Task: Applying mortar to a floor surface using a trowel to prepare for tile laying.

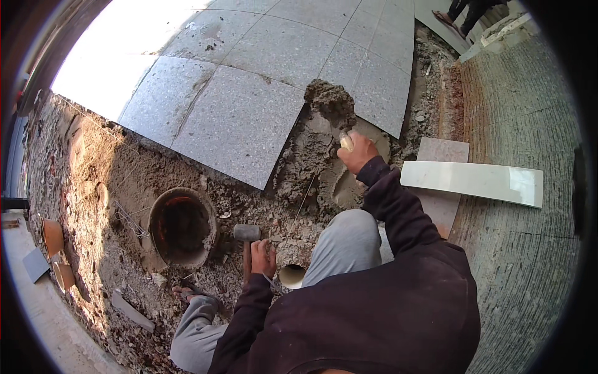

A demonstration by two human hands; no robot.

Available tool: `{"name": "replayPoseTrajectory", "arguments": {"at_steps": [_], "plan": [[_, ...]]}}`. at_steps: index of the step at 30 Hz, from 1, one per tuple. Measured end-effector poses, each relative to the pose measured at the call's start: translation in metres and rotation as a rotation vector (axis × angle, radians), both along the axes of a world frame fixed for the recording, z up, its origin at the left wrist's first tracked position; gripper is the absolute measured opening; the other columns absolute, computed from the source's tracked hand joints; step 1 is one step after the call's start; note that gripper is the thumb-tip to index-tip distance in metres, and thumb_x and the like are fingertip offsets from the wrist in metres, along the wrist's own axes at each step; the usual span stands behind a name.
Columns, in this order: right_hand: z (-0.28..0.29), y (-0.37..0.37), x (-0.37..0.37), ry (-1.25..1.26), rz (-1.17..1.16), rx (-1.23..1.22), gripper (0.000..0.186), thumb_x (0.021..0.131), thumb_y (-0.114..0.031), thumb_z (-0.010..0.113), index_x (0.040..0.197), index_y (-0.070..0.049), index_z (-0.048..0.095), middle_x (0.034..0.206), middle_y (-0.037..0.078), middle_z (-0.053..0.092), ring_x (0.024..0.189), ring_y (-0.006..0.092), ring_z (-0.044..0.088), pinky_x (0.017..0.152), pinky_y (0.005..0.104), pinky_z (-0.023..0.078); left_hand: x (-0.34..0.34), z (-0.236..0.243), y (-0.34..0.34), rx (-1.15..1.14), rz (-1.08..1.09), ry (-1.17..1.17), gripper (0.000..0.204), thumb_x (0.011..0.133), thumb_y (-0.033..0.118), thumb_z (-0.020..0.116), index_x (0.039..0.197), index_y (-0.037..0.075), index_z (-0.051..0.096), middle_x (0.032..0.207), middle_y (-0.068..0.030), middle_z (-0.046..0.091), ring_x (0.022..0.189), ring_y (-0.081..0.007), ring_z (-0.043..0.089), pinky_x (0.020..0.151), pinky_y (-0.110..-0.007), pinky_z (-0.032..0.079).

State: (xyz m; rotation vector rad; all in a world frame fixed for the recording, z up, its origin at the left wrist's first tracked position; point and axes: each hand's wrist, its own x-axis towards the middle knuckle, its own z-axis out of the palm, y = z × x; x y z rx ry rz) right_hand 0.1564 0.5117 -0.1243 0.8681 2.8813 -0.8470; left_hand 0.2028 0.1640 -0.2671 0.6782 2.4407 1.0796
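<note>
My right hand is closed around the pale handle of a trowel. A thick lump of wet mortar hides its blade, beside the corner of a grey speckled tile. Below and around that hand spreads more grey mortar in the untiled gap. My left hand is low over the rubble, fingers curled, with the brown handle of a mallet against it. The mallet's grey head points away from me. How the fingers meet the handle is partly hidden.
A round bucket stands left of the mallet. A pipe opening shows by my knee. At right, a white strip lies across a pinkish tile. Clay pots are far left; another person's legs appear top right.
</note>
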Motion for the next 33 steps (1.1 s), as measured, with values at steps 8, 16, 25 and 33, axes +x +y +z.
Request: {"name": "replayPoseTrajectory", "arguments": {"at_steps": [8,16,25,33], "plan": [[-0.165,0.021,-0.061,-0.192,-0.425,0.109,0.043,0.066,-0.013,0.054,0.102,-0.002,0.035,0.09,0.023,0.05,0.08,0.0383,0.049,0.069,0.0424,0.041,0.0,-0.006,-0.048,0.033,0.165,-0.002,0.029,0.073,0.001,0.048,0.1,0.001,0.042,0.09,-0.0157,0.041,0.077,-0.0293,0.047,0.066,-0.035,0.041],[-0.103,0.064,-0.007,-0.202,-0.298,0.174,0.035,0.075,-0.029,0.042,0.1,-0.004,0.046,0.094,0.021,0.052,0.086,0.0362,0.049,0.072,0.0433,0.04,0.024,-0.049,-0.037,-0.098,0.077,-0.155,0.033,0.074,0.009,0.049,0.104,0.001,0.04,0.093,-0.018,0.042,0.083,-0.0341,0.044,0.073,-0.038,0.037],[-0.126,0.095,-0.056,-0.488,0.117,0.421,0.037,0.081,-0.034,0.037,0.111,-0.014,0.044,0.092,0.018,0.055,0.087,0.0355,0.05,0.074,0.0434,0.041,0.045,-0.076,-0.011,-0.242,-0.022,-0.404,0.042,0.076,0.021,0.048,0.112,0.002,0.038,0.104,-0.0199,0.043,0.095,-0.036,0.042,0.08,-0.042,0.035],[-0.122,0.09,-0.083,-0.357,-0.608,-0.725,0.03,0.08,-0.028,0.038,0.096,-0.004,0.048,0.071,0.013,0.053,0.049,0.0228,0.053,0.041,0.0353,0.043,0.046,-0.077,-0.008,-0.243,-0.046,-0.394,0.043,0.076,0.021,0.049,0.112,0.002,0.037,0.101,-0.0209,0.043,0.093,-0.0362,0.043,0.079,-0.041,0.036]]}}
